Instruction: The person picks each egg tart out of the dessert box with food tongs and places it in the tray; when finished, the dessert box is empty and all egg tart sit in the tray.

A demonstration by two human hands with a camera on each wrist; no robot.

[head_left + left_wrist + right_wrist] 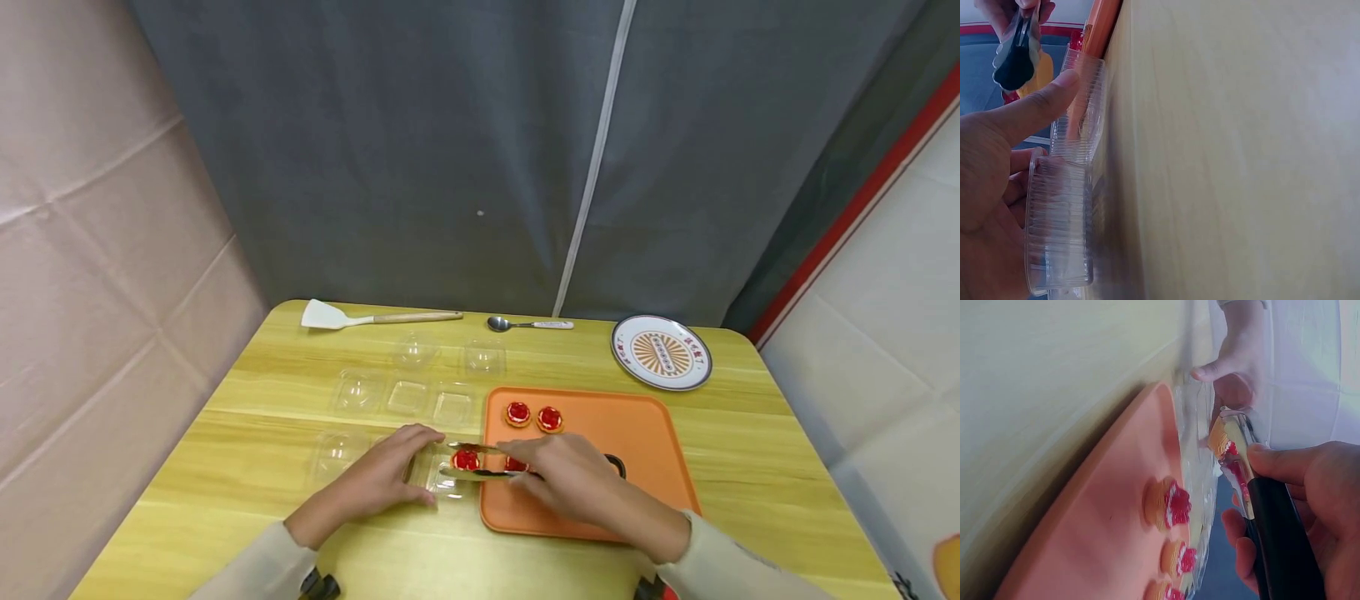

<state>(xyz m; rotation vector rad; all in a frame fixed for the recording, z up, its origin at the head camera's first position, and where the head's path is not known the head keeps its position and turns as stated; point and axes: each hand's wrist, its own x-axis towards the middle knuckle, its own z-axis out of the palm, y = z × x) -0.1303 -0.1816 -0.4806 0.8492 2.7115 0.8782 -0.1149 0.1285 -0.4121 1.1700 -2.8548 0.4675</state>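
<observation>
We've got the right hand (577, 483) gripping tongs (480, 461), and they pinch a tart (466, 459) just past the tray's (645, 433) left edge, right over a clear box (442, 475). The left hand (378, 479) steadies that box near the table's (225, 467) front edge, fingers curled along its side and thumb against its wall. Three more tarts (534, 417) sit on the tray. More clear boxes (408, 396) lie mid-table; a spatula (375, 317), spoon (528, 324) and plate (662, 352) line the far edge
</observation>
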